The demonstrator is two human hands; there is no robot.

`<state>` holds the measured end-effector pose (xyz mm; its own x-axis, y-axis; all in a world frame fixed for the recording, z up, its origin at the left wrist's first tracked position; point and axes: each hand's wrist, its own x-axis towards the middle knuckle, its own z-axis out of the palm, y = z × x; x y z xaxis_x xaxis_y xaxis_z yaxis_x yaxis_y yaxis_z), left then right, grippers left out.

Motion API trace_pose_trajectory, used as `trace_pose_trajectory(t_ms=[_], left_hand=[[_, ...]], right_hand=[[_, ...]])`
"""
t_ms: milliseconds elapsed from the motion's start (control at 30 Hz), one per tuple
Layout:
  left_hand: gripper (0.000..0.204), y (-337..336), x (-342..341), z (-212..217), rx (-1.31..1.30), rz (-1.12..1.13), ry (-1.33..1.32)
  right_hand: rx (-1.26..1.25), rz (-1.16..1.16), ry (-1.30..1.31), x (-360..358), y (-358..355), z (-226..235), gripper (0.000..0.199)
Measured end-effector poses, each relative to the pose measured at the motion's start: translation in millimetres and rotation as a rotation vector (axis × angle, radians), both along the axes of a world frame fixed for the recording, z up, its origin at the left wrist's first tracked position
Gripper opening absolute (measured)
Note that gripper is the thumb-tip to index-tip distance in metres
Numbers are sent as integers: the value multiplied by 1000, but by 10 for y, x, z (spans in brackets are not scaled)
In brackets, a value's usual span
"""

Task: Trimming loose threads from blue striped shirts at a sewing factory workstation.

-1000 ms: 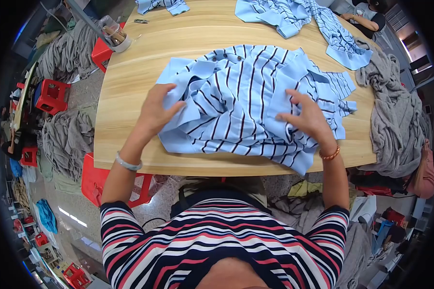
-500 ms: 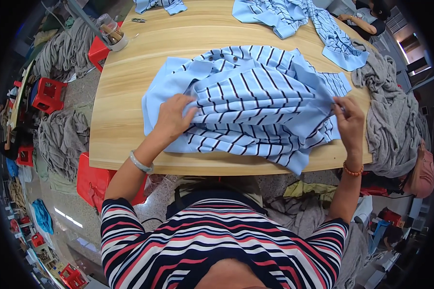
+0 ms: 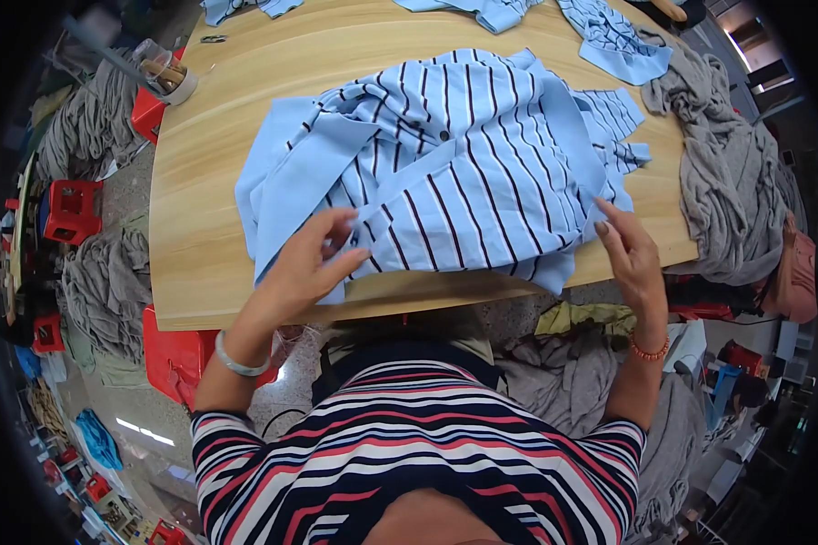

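Note:
A light blue knit top (image 3: 482,173) with dark and white stripes lies partly bunched on the table in front of me. Wide plain blue bands run along its left and right sides, and a dark button shows near its middle. My left hand (image 3: 309,263) is at its near left edge, thumb and fingers parted around a bit of striped cloth without gripping it. At the near right edge, beside the plain band, my right hand (image 3: 632,259) has its fingers loosely stretched out and holds nothing.
The wooden table (image 3: 209,200) carries more striped blue pieces (image 3: 609,41) along its far side. A clear cup of tools (image 3: 165,77) stands at the far left. Grey cloth (image 3: 723,173) is heaped at the right edge. Red stools (image 3: 73,211) and grey piles stand to the left.
Both hands have let go of the cloth and come nearer to me. The top's front, bunched in folds before, now lies flatter, with its near edge drawn straighter.

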<state>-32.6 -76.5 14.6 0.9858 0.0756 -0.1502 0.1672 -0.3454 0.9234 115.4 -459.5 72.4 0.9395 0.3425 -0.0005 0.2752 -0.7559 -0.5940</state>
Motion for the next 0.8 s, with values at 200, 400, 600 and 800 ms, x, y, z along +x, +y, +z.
trace_pose_trajectory(t_ms=[200, 400, 600, 800], left_hand=[[42, -509, 1016, -334, 247, 88, -424], [21, -565, 1198, -557, -257, 148, -148], [15, -547, 1179, -675, -397, 305, -250], [11, -742, 1037, -515, 120, 277, -505]], right_hand=[[105, 280, -108, -123, 792, -210, 28], [103, 231, -317, -25, 1265, -513, 25], [-2, 221, -317, -2, 1418, -564, 23], [-125, 200, -316, -91, 1570, -598, 24]])
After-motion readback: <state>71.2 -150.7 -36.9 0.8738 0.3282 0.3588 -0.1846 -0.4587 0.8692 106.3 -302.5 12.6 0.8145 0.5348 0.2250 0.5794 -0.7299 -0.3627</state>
